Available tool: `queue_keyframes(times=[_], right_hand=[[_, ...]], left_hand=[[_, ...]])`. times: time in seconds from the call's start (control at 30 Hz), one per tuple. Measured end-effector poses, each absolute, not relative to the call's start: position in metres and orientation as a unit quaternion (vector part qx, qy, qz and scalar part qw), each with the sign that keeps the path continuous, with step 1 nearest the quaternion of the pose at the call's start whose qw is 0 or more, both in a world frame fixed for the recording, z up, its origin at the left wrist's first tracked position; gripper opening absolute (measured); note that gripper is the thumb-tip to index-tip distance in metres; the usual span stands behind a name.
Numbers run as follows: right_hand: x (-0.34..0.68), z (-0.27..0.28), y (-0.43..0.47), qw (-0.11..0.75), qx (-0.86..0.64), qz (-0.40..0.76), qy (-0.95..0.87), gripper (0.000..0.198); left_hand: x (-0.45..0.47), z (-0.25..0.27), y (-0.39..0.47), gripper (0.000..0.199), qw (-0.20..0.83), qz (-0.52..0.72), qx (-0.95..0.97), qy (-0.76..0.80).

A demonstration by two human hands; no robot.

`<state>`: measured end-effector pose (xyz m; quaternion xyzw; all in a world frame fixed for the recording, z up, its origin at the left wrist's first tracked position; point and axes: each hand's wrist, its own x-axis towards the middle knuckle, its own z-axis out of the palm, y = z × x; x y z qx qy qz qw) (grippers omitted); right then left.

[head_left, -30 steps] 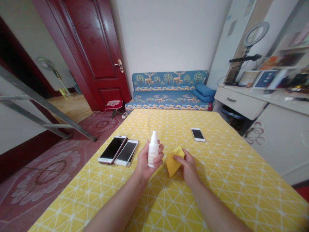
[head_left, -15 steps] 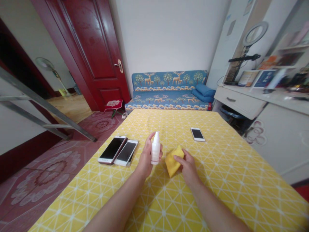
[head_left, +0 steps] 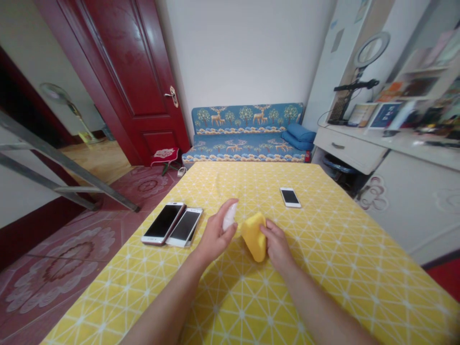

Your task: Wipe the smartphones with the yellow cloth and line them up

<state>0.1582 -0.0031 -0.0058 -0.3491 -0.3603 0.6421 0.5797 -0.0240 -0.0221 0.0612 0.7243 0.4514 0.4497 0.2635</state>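
My left hand (head_left: 216,232) is wrapped round a small white spray bottle (head_left: 230,216), its index finger over the top. The bottle leans toward the cloth, and my fingers hide part of it. A folded yellow cloth (head_left: 254,236) is pinched along its right edge by my right hand (head_left: 277,243); it hangs just right of the bottle, apart from it. Left of my left hand lie a large phone (head_left: 164,223) and a white phone (head_left: 185,227), both with dark screens, side by side on the table. Farther off on the right is a smaller white phone (head_left: 290,197).
A yellow patterned tablecloth (head_left: 244,314) covers the table. Beyond its far edge stands a blue sofa (head_left: 237,143) with deer prints. A white cabinet (head_left: 354,148) with a ring light (head_left: 372,49) is at the right. On the left are a metal ladder (head_left: 68,165) and a small stool (head_left: 166,154).
My left hand has turned, tipping the spray bottle from upright toward the cloth. My right hand has turned the cloth to face the bottle. The view has shifted slightly.
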Motion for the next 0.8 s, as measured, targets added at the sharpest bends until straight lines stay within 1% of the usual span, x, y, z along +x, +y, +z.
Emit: queue_keyframes(times=[0.07, 0.13, 0.37, 0.47, 0.8], right_hand=[[0.158, -0.005, -0.002, 0.582, -0.347, 0.650, -0.346, 0.018], [0.158, -0.004, -0.001, 0.583, -0.343, 0.655, -0.337, 0.021], [0.159, -0.002, -0.001, 0.591, -0.328, 0.655, -0.338, 0.027], [0.160, -0.002, -0.001, 0.586, -0.332, 0.656, -0.340, 0.027], [0.158, 0.001, -0.003, 0.584, -0.338, 0.653, -0.343, 0.025]], left_hand=[[-0.023, 0.061, -0.023, 0.057, 0.213, 0.414, 0.768, 0.440], [-0.022, 0.060, -0.023, 0.060, 0.194, 0.377, 0.796, 0.433], [-0.018, 0.054, -0.023, 0.066, 0.203, 0.283, 0.816, 0.462], [-0.015, 0.053, -0.023, 0.066, 0.212, 0.281, 0.816, 0.458], [-0.012, 0.050, -0.023, 0.059, 0.230, 0.336, 0.781, 0.474]])
